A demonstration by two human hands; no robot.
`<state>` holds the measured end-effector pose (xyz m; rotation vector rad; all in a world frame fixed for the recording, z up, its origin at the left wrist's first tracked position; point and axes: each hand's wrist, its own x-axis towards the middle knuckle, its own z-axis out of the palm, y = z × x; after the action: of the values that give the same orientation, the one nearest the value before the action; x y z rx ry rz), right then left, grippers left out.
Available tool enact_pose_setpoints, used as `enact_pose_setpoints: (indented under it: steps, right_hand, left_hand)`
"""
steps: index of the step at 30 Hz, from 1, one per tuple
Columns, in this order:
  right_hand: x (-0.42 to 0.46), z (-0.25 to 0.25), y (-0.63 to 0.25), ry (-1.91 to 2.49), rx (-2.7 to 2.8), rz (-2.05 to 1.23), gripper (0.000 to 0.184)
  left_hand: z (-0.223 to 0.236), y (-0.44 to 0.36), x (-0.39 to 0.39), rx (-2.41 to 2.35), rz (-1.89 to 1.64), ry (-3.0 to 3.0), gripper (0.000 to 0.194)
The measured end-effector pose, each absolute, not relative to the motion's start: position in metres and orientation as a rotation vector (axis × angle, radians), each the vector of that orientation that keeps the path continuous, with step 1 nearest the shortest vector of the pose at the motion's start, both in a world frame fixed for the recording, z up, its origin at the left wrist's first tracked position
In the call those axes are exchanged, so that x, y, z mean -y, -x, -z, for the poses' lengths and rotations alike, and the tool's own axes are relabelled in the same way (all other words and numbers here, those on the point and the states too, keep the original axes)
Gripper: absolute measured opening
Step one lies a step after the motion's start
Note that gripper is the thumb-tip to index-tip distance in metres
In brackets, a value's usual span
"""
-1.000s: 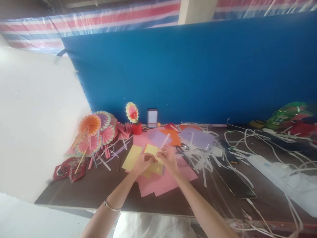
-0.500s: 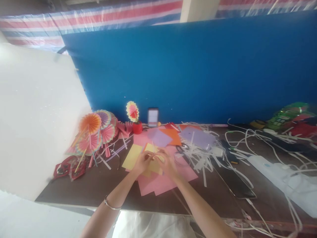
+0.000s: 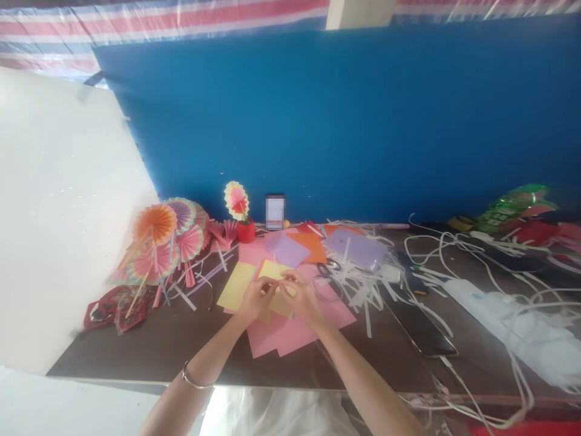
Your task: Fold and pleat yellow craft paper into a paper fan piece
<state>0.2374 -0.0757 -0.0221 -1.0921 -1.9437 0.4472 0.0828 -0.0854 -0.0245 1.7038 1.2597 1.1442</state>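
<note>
Curling above flat yellow paper (image 3: pixel 235 285), left fingers (image 3: pixel 263 282) and right fingers (image 3: pixel 295 281) bunch together, grip indistinct.

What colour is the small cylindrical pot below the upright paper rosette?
The small cylindrical pot is red; head view.

From my remote seat I have both arms reaching forward and inward, the bare left forearm (image 3: pixel 211 354) slanting up from the lower left, the bare right forearm (image 3: pixel 347 363) from the lower right. My wrists look nearly straight and sit apart. The left hand (image 3: pixel 256 298) is curled, its fingers (image 3: pixel 267 281) bent inward; the right hand (image 3: pixel 303 298) faces it, index finger and thumb curving towards the left fingertips. The two sets of fingertips come very close; I can't make out whether they touch.
</note>
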Motion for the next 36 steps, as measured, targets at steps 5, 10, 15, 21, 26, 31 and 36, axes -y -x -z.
enact_pose_setpoints:
  steps: [5,10,15,21,26,31,36]
  right_hand:
    - [0.076,0.021,-0.238,1.101,1.902,-0.513,0.018]
    - [0.071,0.023,-0.238,1.095,1.775,-0.528,0.013]
    - [0.061,0.021,-0.246,1.164,1.642,-0.551,0.014]
    - [0.049,0.025,-0.261,1.265,1.467,-0.507,0.017]
    - [0.032,0.033,-0.282,1.357,1.371,-0.361,0.019]
    - [0.025,0.032,-0.306,1.422,1.267,-0.153,0.015]
    - [0.042,0.028,-0.288,1.268,1.488,-0.313,0.028]
  left_hand:
    - [0.024,-0.084,0.087,-1.28,-1.145,-1.697,0.02]
    - [0.02,-0.081,0.087,-1.248,-1.17,-1.597,0.016]
    - [0.014,-0.073,0.084,-1.09,-1.208,-1.384,0.012]
    - [0.017,-0.063,0.075,-0.784,-1.218,-0.869,0.014]
    - [0.018,-0.055,0.07,-0.593,-1.239,-0.561,0.006]
    - [0.012,-0.048,0.071,-0.497,-1.267,-0.474,0.004]
    - [0.014,-0.049,0.07,-0.505,-1.225,-0.502,0.005]
